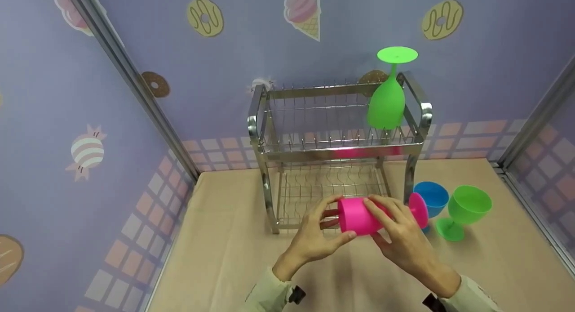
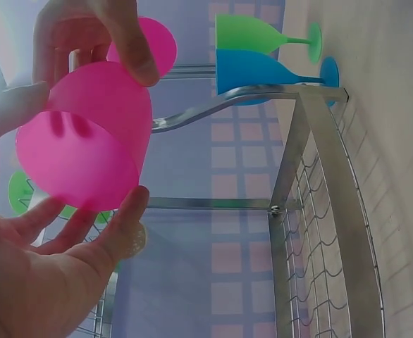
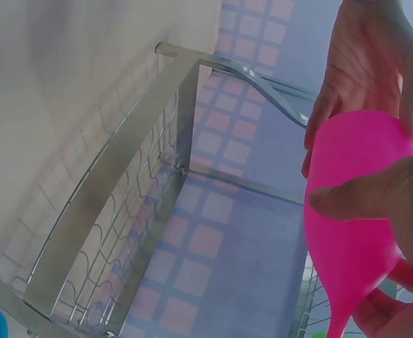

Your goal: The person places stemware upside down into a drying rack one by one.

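A pink plastic goblet [image 1: 359, 216] lies sideways in the air in front of the rack, its mouth to the left and its foot to the right. My right hand [image 1: 406, 240] grips the bowl near the stem, thumb and fingers on opposite sides. At the rim, my left hand [image 1: 312, 240] holds the goblet between thumb and fingers; in the left wrist view the left fingertips [image 2: 134, 201] touch the rim. The bowl's open inside faces the left wrist camera. Part of the stem is hidden behind the right hand.
A two-tier metal dish rack [image 1: 341, 154] stands behind the hands. On its upper tier, at the right, a green goblet [image 1: 387, 103] stands upside down. A blue goblet [image 1: 431, 197] and another green goblet [image 1: 469, 206] stand upright on the table, right of the rack.
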### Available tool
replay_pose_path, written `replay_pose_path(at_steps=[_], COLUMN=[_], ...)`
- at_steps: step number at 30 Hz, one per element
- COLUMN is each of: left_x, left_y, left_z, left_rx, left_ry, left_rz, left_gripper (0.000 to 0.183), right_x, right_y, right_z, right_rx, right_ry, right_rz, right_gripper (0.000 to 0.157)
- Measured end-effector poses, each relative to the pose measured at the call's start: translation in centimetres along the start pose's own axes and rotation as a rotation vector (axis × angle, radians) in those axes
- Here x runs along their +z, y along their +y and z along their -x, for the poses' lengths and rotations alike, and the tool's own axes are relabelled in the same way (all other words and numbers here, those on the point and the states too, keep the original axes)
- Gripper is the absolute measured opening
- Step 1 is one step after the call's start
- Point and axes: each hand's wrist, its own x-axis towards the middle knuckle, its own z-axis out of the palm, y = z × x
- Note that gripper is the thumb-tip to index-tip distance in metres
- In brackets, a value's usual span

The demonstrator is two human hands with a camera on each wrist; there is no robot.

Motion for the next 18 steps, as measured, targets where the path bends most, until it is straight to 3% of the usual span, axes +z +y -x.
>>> replay_pose_path(at_steps=[6,12,18], left_x=[-0.2,-0.8,-0.8], left_y=[-0.1,-0.3,-0.5], left_z=[0.1,0.2,0.2], left_rx=[-0.002,-0.022,-0.031], left_ry=[0.007,0.035,0.076], left_rz=[0.029,0.026,0.050], left_gripper=[0.075,0.073,0.071], right_x=[-0.2,-0.4,0.5], right_y=[-0.1,0.0,0.6], right_z=[0.1,0.7,2.4], right_rx=[-0.033,-0.108,-0.084], right_ry=[0.032,0.154,0.240], right_rz=[-0.021,-0.156,-0.246], right_gripper=[0.100,0.048,0.046])
